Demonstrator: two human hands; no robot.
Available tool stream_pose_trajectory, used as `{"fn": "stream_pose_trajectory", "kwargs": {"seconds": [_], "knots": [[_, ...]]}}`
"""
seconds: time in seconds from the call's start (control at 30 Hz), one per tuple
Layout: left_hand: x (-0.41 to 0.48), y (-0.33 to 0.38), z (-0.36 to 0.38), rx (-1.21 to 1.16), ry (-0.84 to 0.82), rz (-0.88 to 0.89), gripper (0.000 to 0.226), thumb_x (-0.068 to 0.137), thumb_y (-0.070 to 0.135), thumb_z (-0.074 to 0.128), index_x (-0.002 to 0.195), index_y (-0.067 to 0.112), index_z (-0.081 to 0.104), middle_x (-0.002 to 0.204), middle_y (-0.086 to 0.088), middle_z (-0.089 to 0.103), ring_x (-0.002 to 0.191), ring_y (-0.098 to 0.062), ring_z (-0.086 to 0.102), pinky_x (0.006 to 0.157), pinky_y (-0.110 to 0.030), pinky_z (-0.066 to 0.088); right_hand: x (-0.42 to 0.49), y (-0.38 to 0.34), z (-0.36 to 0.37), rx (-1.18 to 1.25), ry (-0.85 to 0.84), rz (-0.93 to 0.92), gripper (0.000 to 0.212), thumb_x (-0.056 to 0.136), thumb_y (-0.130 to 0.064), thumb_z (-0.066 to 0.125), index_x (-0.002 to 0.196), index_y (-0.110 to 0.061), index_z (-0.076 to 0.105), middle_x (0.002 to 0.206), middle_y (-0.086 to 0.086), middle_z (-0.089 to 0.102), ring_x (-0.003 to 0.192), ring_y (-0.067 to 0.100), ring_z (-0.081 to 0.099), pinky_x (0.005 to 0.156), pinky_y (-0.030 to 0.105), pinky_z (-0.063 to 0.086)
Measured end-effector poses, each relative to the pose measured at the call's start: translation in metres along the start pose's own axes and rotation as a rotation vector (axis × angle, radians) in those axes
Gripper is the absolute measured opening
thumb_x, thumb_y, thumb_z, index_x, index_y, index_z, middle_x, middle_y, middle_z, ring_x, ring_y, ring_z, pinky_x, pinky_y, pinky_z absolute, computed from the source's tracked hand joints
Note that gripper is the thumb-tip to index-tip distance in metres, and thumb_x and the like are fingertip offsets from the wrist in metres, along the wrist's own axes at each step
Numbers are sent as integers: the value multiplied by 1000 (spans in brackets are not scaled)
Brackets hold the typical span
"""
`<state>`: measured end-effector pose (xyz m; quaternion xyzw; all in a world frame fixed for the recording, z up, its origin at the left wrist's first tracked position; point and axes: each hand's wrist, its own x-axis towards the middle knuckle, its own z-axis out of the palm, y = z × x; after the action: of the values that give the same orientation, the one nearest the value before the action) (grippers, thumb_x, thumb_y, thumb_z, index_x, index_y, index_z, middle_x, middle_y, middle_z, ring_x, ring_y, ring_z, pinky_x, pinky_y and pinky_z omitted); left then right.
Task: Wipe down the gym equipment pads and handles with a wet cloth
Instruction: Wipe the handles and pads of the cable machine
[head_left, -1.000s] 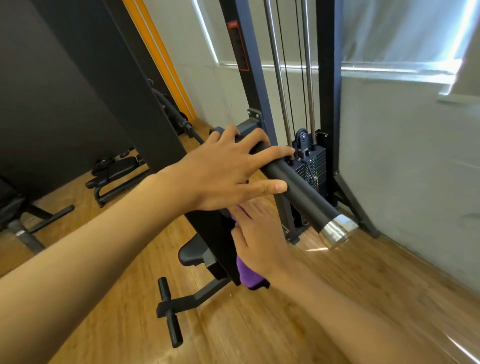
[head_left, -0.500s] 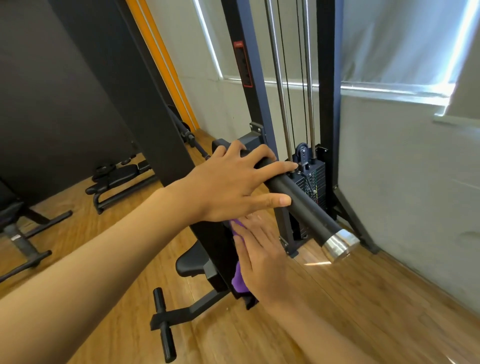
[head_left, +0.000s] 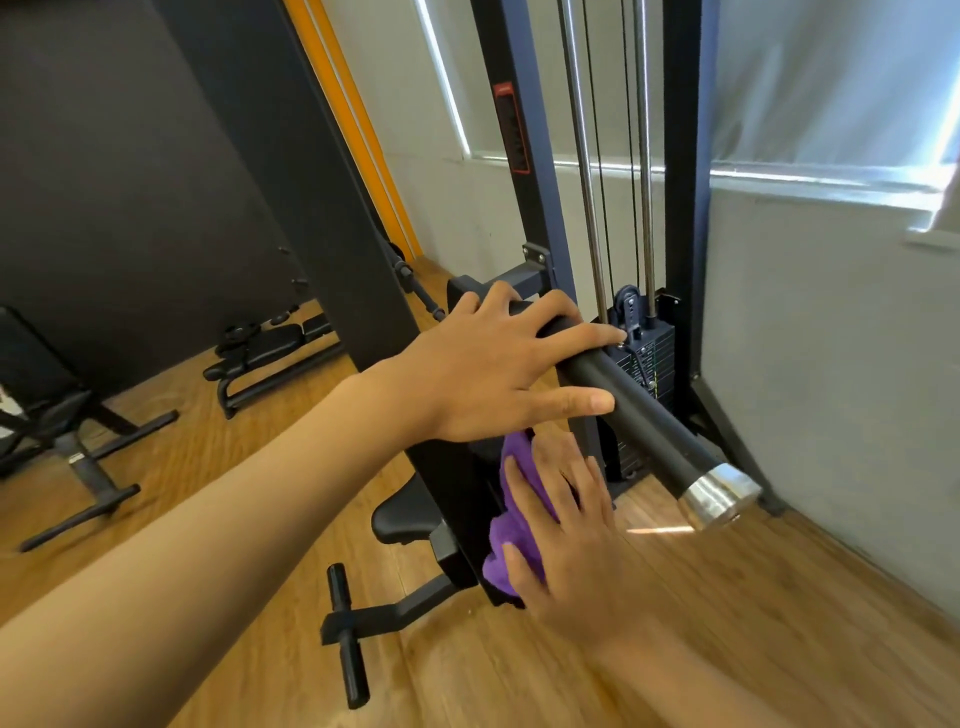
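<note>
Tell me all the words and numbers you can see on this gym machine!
The red sticker on the blue post: it has print, but it is too blurred to read.
The marks on the weight stack: too small to read.
No other words or numbers show.

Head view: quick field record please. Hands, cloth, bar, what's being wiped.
left hand: flat on the black bar, fingers spread
right hand: presses the purple cloth with straight fingers
surface under cloth: black upright panel below the bar
bar end: chrome cap, bare
behind: weight stack
</note>
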<state>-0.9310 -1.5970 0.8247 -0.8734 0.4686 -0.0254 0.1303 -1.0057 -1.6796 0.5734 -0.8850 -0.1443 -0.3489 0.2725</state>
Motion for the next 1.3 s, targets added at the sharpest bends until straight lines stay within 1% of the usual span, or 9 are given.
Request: {"fn": "stream_pose_trajectory", "kwargs": {"seconds": [0.1, 0.23, 0.3, 0.47, 0.67, 0.87, 1.0, 1.13, 1.3], "knots": [[-5, 6, -2, -15, -19, -4, 72, 93, 77, 15, 160, 51, 12, 159, 11, 26, 133, -25, 34, 110, -45, 34, -25, 2, 4, -57, 60, -68, 67, 107, -48, 37, 163, -18, 16, 171, 7, 11, 156, 35, 18, 126, 49, 18], [-9, 11, -1, -11, -15, 5, 73, 94, 79, 12, 161, 51, 9, 159, 11, 25, 133, -26, 34, 109, -45, 34, 36, -14, -14, 172, 74, -19, 42, 105, -33, 48, 139, -10, 60, 147, 5, 57, 142, 17, 45, 117, 50, 39], [-9, 11, 0, -5, -2, -3, 71, 95, 77, 15, 161, 50, 10, 159, 10, 26, 134, -27, 34, 109, -45, 34, 47, -20, -14, 176, 110, 69, 34, 103, -30, 51, 128, -12, 67, 132, 3, 66, 132, 13, 51, 108, 52, 48], [-12, 17, -1, 2, 27, 9, 74, 92, 79, 7, 160, 51, 10, 158, 10, 27, 135, -28, 34, 107, -46, 35, -32, -17, 5, 209, 249, -8, 44, 106, -18, 52, 148, -9, 45, 159, 7, 41, 148, 27, 40, 115, 51, 42], [-17, 21, -1, -40, 18, 2, 72, 91, 78, 8, 159, 54, 12, 156, 11, 28, 132, -27, 34, 105, -47, 35, 65, -28, -26, 188, -100, 118, 28, 102, -24, 47, 120, -16, 67, 126, 0, 66, 124, 16, 54, 106, 45, 47], [-19, 27, -4, -41, 26, 13, 68, 96, 76, 15, 160, 53, 13, 157, 11, 28, 134, -26, 32, 106, -44, 32, -7, -24, -43, 252, 5, -57, 36, 102, -13, 54, 137, -6, 62, 146, 5, 58, 146, 20, 43, 121, 42, 34], [-22, 32, -6, -67, 35, 14, 67, 97, 74, 17, 160, 52, 16, 154, 11, 30, 133, -25, 33, 104, -43, 33, 70, -25, -45, 212, -179, 71, 24, 100, -22, 47, 105, -15, 70, 116, 3, 68, 114, 19, 57, 96, 46, 51], [-29, 33, -6, -60, 41, 19, 66, 98, 72, 20, 160, 51, 17, 153, 10, 32, 131, -24, 34, 103, -41, 33, -2, -24, -38, 293, 23, -10, 35, 106, -22, 49, 136, -9, 62, 144, 5, 59, 141, 19, 47, 118, 44, 37], [-30, 42, -6, -55, 49, 10, 65, 98, 73, 17, 160, 53, 13, 154, 11, 30, 133, -25, 33, 101, -41, 34, -45, -21, -33, 226, 216, -91, 45, 98, -14, 51, 142, -7, 55, 149, 9, 54, 146, 26, 44, 119, 56, 33]]}}
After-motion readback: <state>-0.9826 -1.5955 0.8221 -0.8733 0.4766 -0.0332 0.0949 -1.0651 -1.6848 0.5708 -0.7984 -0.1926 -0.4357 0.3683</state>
